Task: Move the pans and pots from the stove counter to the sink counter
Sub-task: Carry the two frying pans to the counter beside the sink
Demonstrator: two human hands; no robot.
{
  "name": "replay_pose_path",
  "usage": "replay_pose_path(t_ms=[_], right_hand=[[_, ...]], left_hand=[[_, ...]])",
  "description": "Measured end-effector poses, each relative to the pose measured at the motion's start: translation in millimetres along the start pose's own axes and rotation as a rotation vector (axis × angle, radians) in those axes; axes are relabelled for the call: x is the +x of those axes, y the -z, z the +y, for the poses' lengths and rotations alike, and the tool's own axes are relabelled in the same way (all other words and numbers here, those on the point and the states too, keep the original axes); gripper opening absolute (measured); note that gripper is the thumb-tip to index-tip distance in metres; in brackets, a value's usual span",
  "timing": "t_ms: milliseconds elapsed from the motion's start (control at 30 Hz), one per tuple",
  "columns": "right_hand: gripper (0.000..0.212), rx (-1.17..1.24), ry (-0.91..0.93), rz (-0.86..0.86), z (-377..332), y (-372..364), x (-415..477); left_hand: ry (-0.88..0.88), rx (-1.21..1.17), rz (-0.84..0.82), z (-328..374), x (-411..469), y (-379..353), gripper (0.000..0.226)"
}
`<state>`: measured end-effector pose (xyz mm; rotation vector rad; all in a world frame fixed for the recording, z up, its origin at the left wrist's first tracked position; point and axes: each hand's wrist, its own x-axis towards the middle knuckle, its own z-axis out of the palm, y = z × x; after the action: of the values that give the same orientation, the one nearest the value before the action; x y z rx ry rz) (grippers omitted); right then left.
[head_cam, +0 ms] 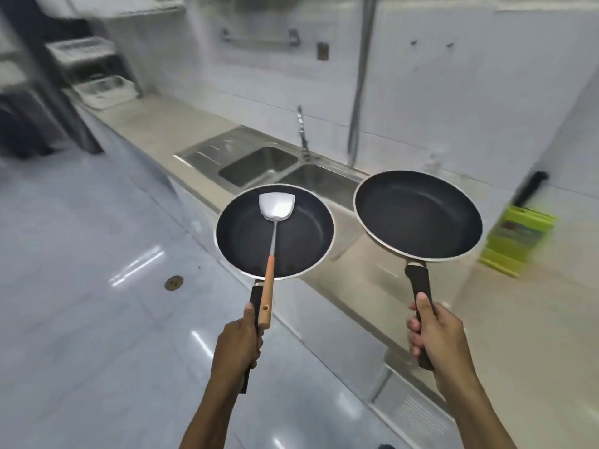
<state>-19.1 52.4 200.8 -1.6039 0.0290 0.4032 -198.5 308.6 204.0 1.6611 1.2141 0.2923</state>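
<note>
My left hand point(238, 346) grips the black handle of a small black frying pan point(301, 234), held level over the counter's front edge. A metal spatula point(275, 205) with a wooden handle lies in that pan, its handle resting over the rim toward my hand. My right hand point(434, 335) grips the black handle of a larger black frying pan point(418, 215), which floats above the beige counter point(518, 319). Behind both pans is the steel double sink point(259, 163) set in the counter, with its tap point(303, 131) at the wall.
A green box point(515, 241) stands on the counter to the right, with a dark object point(531, 189) against the wall above it. White racks point(100, 89) sit at the counter's far left end. A shiny tiled floor point(97, 286) with a drain lies to the left.
</note>
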Motion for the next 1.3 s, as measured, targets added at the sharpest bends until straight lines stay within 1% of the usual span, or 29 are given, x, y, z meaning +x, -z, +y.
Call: replay_pose_path(t_ms=[100, 200, 367, 533, 767, 1000, 1067, 1200, 1300], right_hand=[[0.04, -0.042, -0.013, -0.083, -4.9, -71.2, 20.8], [0.041, -0.081, -0.019, -0.147, -8.4, -141.2, 51.5], [0.039, -0.129, -0.024, -0.24, -16.4, -279.3, 127.4], [0.041, -0.18, -0.048, -0.327, -48.1, -424.5, 201.8], [0.039, -0.193, -0.058, -0.413, -88.0, -609.0, 283.1], [0.04, -0.188, -0.035, -0.393, -93.8, -804.3, 359.9], [0.039, -0.181, -0.041, -0.369, -95.4, -861.4, 380.3], [0.04, -0.158, -0.057, -0.331, -115.2, -970.6, 421.0], [0.04, -0.161, -0.07, -0.287, -130.9, -1038.1, 454.4]], left_hand=[[0.031, -0.021, 0.082, -6.2, 42.1, 50.7, 0.067], [0.098, -0.064, 0.125, -13.0, 91.1, 87.7, 0.067], [0.231, -0.201, 0.176, -16.9, 206.4, 144.3, 0.066], [0.349, -0.21, 0.282, 4.2, 328.3, 205.4, 0.067], [0.381, -0.248, 0.356, 25.9, 477.1, 291.4, 0.067], [0.332, -0.256, 0.352, 30.9, 657.8, 373.4, 0.067], [0.344, -0.221, 0.334, 34.7, 716.2, 402.9, 0.068], [0.333, -0.188, 0.301, 65.8, 831.5, 465.3, 0.068], [0.305, -0.17, 0.273, 93.6, 917.4, 504.5, 0.066]])
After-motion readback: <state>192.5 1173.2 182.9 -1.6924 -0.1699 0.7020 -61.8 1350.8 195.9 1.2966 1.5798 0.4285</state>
